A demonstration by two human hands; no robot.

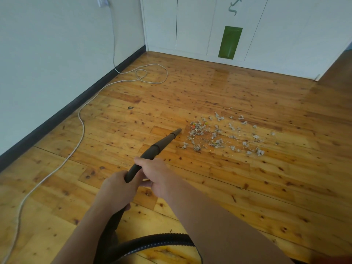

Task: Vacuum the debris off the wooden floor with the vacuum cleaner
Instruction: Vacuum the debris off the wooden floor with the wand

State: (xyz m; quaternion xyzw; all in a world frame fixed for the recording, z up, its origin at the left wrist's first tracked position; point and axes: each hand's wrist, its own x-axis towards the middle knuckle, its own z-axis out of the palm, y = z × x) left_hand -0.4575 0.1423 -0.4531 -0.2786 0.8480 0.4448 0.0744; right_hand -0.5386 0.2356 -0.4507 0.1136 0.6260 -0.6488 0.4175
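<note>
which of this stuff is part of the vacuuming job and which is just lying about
Job: vacuum wand, gripped by left hand and right hand; ribbed hose; debris pile; wooden floor; white cord, probably the vacuum's.
Just there: white cupboards, green panel, wall socket.

- Soft, even daylight fills the room; shadows are faint.
- A pale sheen lies on the floor point(224, 77) below the cabinets point(190, 25).
- The wide-angle lens bows the wall point(47, 54) at left.
- The bottom edge looks slightly soft.
</note>
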